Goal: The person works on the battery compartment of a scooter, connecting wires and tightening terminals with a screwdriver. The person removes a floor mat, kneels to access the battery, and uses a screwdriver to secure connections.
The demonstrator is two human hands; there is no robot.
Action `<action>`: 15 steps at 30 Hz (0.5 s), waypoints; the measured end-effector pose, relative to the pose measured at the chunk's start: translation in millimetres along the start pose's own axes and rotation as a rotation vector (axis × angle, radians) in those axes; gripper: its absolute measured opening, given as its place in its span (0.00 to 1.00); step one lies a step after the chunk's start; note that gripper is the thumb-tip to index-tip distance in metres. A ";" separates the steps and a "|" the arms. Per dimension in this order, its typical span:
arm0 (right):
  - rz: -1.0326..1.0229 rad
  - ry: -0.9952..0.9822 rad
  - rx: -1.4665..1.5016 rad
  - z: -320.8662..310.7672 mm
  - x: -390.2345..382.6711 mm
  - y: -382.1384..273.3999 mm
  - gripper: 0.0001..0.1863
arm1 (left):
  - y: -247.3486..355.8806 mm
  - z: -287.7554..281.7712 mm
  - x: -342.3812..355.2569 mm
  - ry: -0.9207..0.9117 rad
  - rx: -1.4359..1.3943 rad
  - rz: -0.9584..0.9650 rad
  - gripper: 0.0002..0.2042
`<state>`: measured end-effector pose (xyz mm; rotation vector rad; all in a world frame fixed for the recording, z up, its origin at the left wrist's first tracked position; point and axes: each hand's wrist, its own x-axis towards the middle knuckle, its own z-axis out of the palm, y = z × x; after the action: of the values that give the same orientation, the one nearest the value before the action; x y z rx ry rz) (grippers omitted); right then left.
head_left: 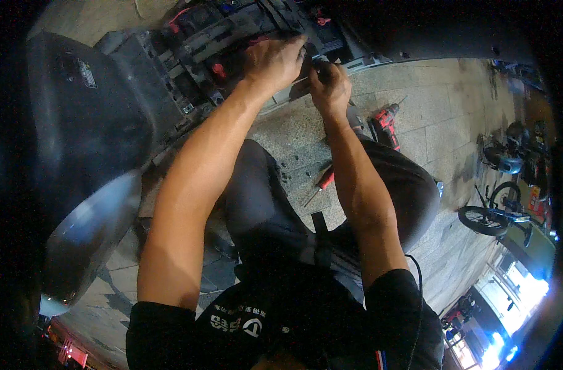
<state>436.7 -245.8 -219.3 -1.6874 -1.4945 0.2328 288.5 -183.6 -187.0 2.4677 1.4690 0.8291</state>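
My left hand is at the dark frame of a vehicle at the top of the view, its fingers curled over something I cannot make out. Just to its right, my right hand is closed at the frame's edge, its thumb and fingers bunched on a small dark item too hidden to name. Red parts show inside the frame, left of my left hand. Below and right of my right hand lies a red-and-black power drill on the paving; a red-handled screwdriver lies between my legs.
A large black panel with a glossy lower part fills the left side. A dark panel edge runs along the top right. Several small dark bits lie on the paving. A bicycle and a motorbike stand at the right.
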 end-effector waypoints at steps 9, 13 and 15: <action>-0.103 0.028 -0.071 1.8 -2.3 5.1 0.10 | 4.2 -7.4 2.5 -0.100 0.017 -0.030 0.11; -0.016 -0.032 -0.029 -1.4 -1.8 -0.9 0.09 | 5.5 -9.6 2.6 -0.102 0.031 -0.036 0.12; -0.027 -0.016 -0.052 -1.0 -1.1 -0.6 0.10 | 2.5 -7.5 3.0 -0.063 0.039 -0.022 0.15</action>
<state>436.6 -247.3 -218.7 -1.7084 -1.5462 0.1945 287.5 -183.4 -178.7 2.4775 1.5017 0.7183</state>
